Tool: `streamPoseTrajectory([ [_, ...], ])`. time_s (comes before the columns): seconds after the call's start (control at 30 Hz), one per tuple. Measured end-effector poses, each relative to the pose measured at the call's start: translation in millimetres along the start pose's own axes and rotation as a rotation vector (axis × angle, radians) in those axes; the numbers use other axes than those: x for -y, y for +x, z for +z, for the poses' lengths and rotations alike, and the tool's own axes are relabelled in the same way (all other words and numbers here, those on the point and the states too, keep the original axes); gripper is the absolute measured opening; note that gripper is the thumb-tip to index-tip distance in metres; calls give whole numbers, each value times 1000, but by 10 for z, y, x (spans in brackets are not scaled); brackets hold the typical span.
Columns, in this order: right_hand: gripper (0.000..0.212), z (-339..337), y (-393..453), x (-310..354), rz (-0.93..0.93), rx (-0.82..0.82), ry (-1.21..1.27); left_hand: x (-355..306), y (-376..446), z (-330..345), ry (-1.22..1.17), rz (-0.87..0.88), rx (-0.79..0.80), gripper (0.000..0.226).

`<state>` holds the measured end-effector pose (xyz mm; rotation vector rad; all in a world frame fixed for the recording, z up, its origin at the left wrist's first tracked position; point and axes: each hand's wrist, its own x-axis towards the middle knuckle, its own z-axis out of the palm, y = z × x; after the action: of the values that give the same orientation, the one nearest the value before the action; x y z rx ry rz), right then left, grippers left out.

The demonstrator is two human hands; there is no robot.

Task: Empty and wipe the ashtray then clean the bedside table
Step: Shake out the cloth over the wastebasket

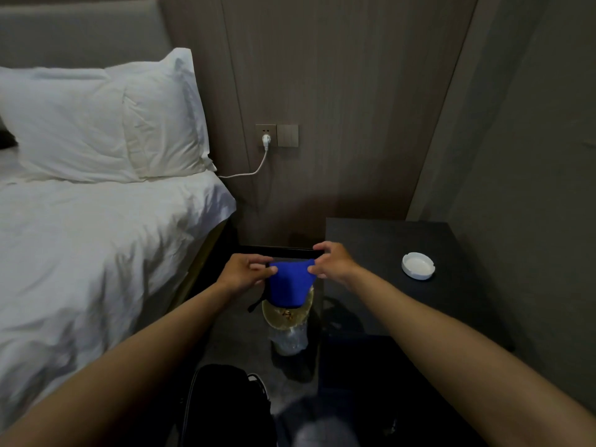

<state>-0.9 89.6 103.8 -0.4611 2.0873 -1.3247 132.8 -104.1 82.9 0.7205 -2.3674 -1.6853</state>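
bag (pixel 225 404): dark, on the floor nearest the person, below both forearms.
bin (pixel 287 321): directly under the hands, clear liner, scraps inside; likely where the ash went.
cloth (pixel 292 280): blue, hanging between the hands over the bin, stretched at its top edge, probably being folded or opened out for wiping.
left hand (pixel 245 274): thumb and fingers pinched closed on the cloth's left top corner.
right hand (pixel 333 261): pinched closed on the right top corner, fingers curled.
ashtray (pixel 418 265): white, looks empty, resting to the right of the right hand, well apart from it.
table (pixel 371 240): dark top beyond and right of the hands; wiping seems still ahead.
bed (pixel 96 227): left of the left hand, white linen.
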Motion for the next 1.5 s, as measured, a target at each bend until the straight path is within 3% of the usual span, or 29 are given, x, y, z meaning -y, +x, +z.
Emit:
streamPoseTrajectory([
  [0.17,21,6,7,-23,-193,-36,-295,-31,-21,-26,336,131,9,29],
  [0.3,14,7,22,-47,-217,-16,-365,-67,-47,-14,518,223,-7,15],
  [0.43,14,-9,12,-69,-185,-3,-355,-93,-23,-37,565,231,75,10],
  [0.63,19,6,-30,-49,-134,33,-267,-76,33,-9,286,134,180,23],
  [0.83,27,19,-59,-49,-81,44,-173,-136,-34,114,107,50,145,28],
  [1.0,32,-58,-96,-61,111,89,131,-150,-46,165,-372,-145,283,21],
  [1.1,40,-87,-94,-99,148,133,391,-134,-22,141,-400,-133,363,37],
  [1.2,38,-122,-88,-128,131,171,510,-103,27,175,-392,-134,330,47],
  [1.33,54,-193,-28,-206,124,181,493,-123,56,236,-354,-137,231,50],
  [1.5,45,-217,11,-249,95,63,436,-107,93,337,-367,-168,196,46],
])
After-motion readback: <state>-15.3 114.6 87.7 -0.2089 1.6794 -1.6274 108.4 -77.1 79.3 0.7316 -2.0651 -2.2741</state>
